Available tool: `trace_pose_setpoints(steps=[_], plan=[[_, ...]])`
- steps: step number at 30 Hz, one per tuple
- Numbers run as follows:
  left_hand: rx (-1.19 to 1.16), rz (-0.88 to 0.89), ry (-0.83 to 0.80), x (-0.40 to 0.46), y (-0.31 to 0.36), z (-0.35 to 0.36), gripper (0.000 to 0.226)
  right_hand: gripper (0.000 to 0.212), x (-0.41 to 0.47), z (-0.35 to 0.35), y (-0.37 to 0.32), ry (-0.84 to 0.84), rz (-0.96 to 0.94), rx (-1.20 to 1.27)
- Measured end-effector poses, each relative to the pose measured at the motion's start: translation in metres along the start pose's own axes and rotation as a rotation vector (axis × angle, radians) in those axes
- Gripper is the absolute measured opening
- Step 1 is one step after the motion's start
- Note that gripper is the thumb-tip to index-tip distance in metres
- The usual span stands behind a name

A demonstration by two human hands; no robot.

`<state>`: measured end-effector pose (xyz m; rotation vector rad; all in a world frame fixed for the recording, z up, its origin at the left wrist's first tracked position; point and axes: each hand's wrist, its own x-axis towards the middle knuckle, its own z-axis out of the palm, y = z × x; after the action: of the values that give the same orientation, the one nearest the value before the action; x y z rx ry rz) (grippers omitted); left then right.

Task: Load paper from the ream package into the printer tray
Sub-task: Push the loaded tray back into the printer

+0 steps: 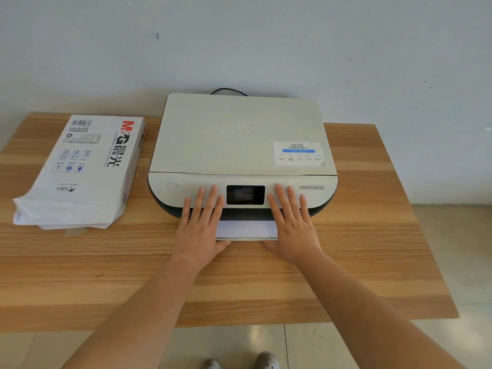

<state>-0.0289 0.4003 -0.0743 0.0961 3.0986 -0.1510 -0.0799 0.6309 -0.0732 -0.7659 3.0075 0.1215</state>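
Note:
A white printer (239, 145) sits at the back middle of the wooden table (106, 262). A stack of white paper (246, 230) sticks out of its front slot, lying in the tray. My left hand (199, 225) and my right hand (292, 225) lie flat on either side of the paper, fingers spread and reaching onto the printer's front panel beside the dark screen (245, 194). Both thumbs touch the paper's front edge. The opened white ream package (80, 169) lies flat on the table to the left, its torn end toward me.
A black cable (229, 90) runs out behind the printer along the white wall. The table's right edge drops to a tiled floor (452, 249). My shoes (266, 360) show below the table's front edge.

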Motion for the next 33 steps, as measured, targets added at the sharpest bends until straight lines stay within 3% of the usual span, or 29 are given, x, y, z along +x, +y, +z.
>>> trace_pose_setpoints(steps=[14,23,33], plan=[[-0.042,0.043,0.014,0.008,-0.008,0.007,0.118,0.113,0.005,0.01,0.008,0.032,-0.033,0.039],[-0.031,0.038,0.037,0.011,-0.007,0.013,0.11,0.094,0.006,0.017,0.007,0.099,-0.025,0.045],[-0.056,0.032,0.074,0.014,-0.007,0.02,0.105,0.094,0.009,0.026,0.008,0.151,-0.022,0.027]])
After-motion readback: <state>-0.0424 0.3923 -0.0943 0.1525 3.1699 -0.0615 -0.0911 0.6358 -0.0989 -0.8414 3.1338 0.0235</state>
